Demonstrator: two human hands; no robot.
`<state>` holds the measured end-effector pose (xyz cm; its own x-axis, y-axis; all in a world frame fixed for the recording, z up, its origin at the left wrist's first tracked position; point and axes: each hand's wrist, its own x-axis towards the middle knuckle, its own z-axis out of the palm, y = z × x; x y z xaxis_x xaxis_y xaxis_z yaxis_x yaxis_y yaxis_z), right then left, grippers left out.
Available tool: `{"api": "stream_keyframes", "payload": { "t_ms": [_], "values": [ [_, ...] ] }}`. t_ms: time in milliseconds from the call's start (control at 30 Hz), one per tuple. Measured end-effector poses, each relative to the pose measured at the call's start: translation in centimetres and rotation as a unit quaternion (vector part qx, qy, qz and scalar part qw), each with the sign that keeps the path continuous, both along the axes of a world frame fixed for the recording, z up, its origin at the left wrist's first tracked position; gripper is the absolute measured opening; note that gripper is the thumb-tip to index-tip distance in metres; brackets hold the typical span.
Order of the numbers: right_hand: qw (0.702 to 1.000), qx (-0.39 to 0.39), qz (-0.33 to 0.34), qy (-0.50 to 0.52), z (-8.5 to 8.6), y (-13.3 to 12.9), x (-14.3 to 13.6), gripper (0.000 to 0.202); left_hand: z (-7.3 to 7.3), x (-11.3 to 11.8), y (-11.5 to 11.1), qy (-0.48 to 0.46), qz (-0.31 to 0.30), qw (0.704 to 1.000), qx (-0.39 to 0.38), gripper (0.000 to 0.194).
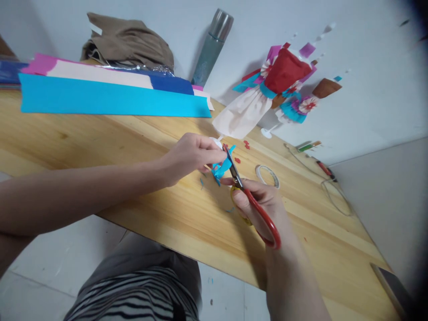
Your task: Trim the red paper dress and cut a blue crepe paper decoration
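Note:
Over the wooden table, my left hand point(195, 156) pinches a small piece of bright blue crepe paper point(222, 168) between thumb and fingers. My right hand point(262, 200) is closed on a pair of scissors point(257, 211) with red and yellow handles. The scissor blades point up and left and meet the blue paper close to my left fingertips. Part of the paper is hidden behind my left hand. Small red pieces point(237, 160) lie on the table just past the blades, and thin blue scraps are scattered below the paper.
Long strips of blue crepe paper point(113, 98) and other colours lie at the back left. A grey-green thermos point(212, 49) and brown cloth point(130, 42) stand behind them. Small paper dresses point(267, 89) stand by the wall. A tape roll point(267, 176) lies right of the scissors.

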<state>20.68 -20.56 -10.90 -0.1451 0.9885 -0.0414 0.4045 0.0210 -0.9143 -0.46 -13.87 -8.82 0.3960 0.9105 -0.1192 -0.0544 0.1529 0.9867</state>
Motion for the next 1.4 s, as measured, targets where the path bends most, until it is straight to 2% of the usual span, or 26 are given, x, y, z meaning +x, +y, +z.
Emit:
{"api": "stream_keyframes", "payload": {
  "t_ms": [167, 300, 600, 800, 1400],
  "values": [
    [1.0, 0.01, -0.003, -0.003, 0.3, 0.03, -0.54, 0.043, -0.73, 0.07, 0.23, 0.017, 0.009, 0.998, 0.053, 0.017],
    [1.0, 0.005, 0.0, 0.004, 0.02, -0.01, -0.34, 0.047, -1.07, 0.07, 0.22, 0.007, 0.003, 0.998, 0.066, 0.016],
    [1.0, 0.0, 0.007, -0.001, -0.07, -0.05, 0.07, 0.051, -0.63, 0.26, -0.14, -0.009, -0.002, 1.0, 0.017, 0.021],
    [1.0, -0.001, 0.017, -0.001, -0.34, -0.12, 0.31, 0.043, -0.37, 0.38, -0.34, -0.011, -0.015, 1.0, -0.01, 0.025],
    [1.0, 0.011, 0.025, -0.005, -0.37, -0.2, 0.32, 0.046, -0.43, 0.38, -0.25, -0.023, -0.028, 0.999, -0.011, 0.027]
  ]
}}
